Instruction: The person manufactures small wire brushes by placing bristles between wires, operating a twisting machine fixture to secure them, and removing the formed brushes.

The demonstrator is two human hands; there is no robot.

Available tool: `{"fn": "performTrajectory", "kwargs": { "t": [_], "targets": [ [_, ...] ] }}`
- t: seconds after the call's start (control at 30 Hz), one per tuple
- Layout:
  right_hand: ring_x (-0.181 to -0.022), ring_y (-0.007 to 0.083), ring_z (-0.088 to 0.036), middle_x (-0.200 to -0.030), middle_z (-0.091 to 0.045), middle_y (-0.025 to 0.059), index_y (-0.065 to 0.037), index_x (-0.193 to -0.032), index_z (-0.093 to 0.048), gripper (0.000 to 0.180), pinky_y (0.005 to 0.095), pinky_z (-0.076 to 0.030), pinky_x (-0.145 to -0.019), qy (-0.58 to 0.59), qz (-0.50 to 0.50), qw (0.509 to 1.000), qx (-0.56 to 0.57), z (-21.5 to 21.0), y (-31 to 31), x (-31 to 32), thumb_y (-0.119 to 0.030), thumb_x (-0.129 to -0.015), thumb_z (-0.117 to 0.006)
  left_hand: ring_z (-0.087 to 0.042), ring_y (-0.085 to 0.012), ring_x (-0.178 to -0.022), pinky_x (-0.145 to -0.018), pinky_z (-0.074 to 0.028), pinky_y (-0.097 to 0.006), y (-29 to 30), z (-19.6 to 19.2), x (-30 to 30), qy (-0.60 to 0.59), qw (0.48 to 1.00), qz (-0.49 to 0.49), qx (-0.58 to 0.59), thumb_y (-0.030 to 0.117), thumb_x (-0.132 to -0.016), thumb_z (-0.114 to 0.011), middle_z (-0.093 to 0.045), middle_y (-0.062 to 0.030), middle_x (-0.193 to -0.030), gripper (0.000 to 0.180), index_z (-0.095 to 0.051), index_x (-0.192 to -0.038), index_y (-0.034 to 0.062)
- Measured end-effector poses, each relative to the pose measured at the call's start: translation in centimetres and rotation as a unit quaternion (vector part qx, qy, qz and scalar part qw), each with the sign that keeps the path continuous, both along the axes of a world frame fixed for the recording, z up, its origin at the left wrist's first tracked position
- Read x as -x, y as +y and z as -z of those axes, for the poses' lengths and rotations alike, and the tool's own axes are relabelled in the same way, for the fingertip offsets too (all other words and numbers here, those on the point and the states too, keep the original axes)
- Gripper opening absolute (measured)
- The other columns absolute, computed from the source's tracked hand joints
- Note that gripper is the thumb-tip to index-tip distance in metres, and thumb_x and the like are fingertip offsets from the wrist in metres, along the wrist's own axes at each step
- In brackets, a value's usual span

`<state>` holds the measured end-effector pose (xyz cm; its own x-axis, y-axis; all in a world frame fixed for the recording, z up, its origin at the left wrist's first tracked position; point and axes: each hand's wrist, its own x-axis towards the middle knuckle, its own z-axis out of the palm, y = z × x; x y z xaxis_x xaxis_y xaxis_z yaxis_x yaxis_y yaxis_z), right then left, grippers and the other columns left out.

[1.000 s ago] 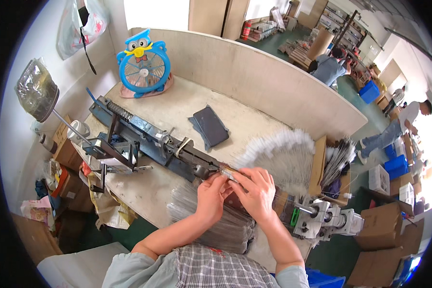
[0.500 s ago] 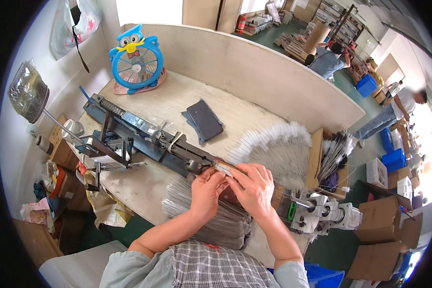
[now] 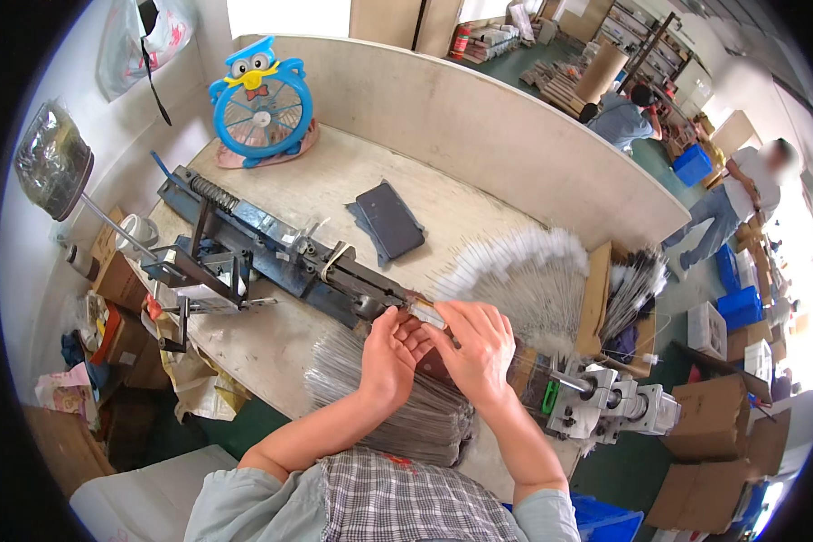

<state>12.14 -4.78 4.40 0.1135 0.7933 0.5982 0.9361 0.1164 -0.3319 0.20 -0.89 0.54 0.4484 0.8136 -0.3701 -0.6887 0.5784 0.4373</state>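
A long metal bench fixture [image 3: 285, 248] with a spring runs diagonally across the table, its near end between my hands. At that end sits a small pale, shiny strip [image 3: 427, 313], and the thumb and fingers of my right hand [image 3: 475, 350] are closed on its right side. My left hand [image 3: 390, 359] is beside the fixture's end, palm turned inward, fingers half curled and apart, with nothing visible in them. Beneath my wrists lies a bundle of thin grey wires [image 3: 420, 420]. A fan of white-tipped wires [image 3: 524, 280] spreads beyond my right hand.
A dark phone-like slab [image 3: 388, 221] and a blue cartoon-shaped fan [image 3: 262, 113] are on the table. A metal clamping machine [image 3: 605, 406] stands at the right edge, near a cardboard box [image 3: 596, 294] of wires. A low partition [image 3: 479, 126] bounds the far side. Two people are beyond it.
My left fingers have parted from the pinch near my right fingertips and loosened. My right hand stays at the strip, more of which now shows. The view has shifted slightly.
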Motion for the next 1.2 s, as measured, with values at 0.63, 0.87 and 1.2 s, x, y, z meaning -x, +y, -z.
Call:
{"fn": "performTrajectory", "kwargs": {
  "t": [0.63, 0.87, 1.2],
  "targets": [
    [-0.09, 0.0213, -0.058, -0.092, -0.064, -0.0002, -0.01, -0.094, -0.068, 0.03, 0.0349, -0.044, -0.076, 0.034, 0.007, 0.999, 0.028, -1.1, -1.4, -1.3, -0.021, -0.067, -0.077, -0.058, -0.0219, -0.1, -0.092, -0.043, -0.038, 0.3, -0.5, -0.3, 0.019, 1.0, 0.02, -0.015, 0.035, -0.097, -0.036, -0.058, -0.0113, -0.107, 0.038, -0.05, -0.111, 0.0017],
    [-0.088, 0.0211, -0.055, -0.08, -0.061, 0.0005, -0.011, -0.087, -0.067, 0.017, 0.0353, -0.042, -0.076, -0.044, 0.024, 0.995, 0.09, -1.0, -2.8, -1.6, -0.015, -0.071, -0.07, -0.058, -0.0237, -0.099, -0.092, -0.046, -0.037, -0.1, -0.8, 0.4, 0.019, 0.999, 0.019, -0.019, 0.045, -0.096, -0.038, -0.059, -0.0121, -0.104, 0.049, -0.05, -0.112, 0.0002],
    [-0.088, 0.0221, -0.056, -0.083, -0.064, 0.0018, -0.009, -0.09, -0.067, 0.015, 0.0366, -0.043, -0.077, 0.03, -0.006, 0.998, 0.048, -1.7, -3.2, -2.6, -0.013, -0.075, -0.067, -0.051, -0.023, -0.114, -0.095, -0.041, -0.037, -0.6, -1.8, 0.7, 0.13, 0.982, 0.11, -0.082, 0.049, -0.098, -0.03, -0.05, -0.0127, -0.128, 0.061, -0.039, -0.132, -0.0003]
  ]
}}
